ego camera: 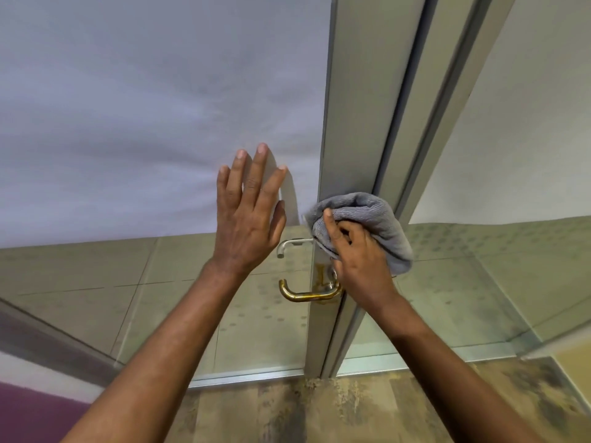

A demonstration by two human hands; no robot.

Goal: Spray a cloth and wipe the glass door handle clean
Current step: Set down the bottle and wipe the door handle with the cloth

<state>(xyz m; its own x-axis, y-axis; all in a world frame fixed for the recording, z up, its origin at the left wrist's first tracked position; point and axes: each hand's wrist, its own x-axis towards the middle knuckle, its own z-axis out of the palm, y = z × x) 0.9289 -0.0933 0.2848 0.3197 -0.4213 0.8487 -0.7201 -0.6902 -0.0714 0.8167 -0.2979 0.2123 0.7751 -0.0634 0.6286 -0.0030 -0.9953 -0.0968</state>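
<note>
At the door edge, right hand (358, 263) fingers curl tight around a bunched grey cloth (367, 222), pressing it on the metal frame (348, 139) just above the brass handle (307, 294); left hand (248, 219) fingers spread wide, palm flat on frosted glass (144, 123); silver handle (289, 246) visible behind glass.

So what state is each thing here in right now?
Left hand: open, flat against the frosted glass.
Right hand: closed on the cloth.
Cloth: bunched, pressed by the door frame.
Brass handle: level, untouched.
Silver handle: behind the glass.
</note>
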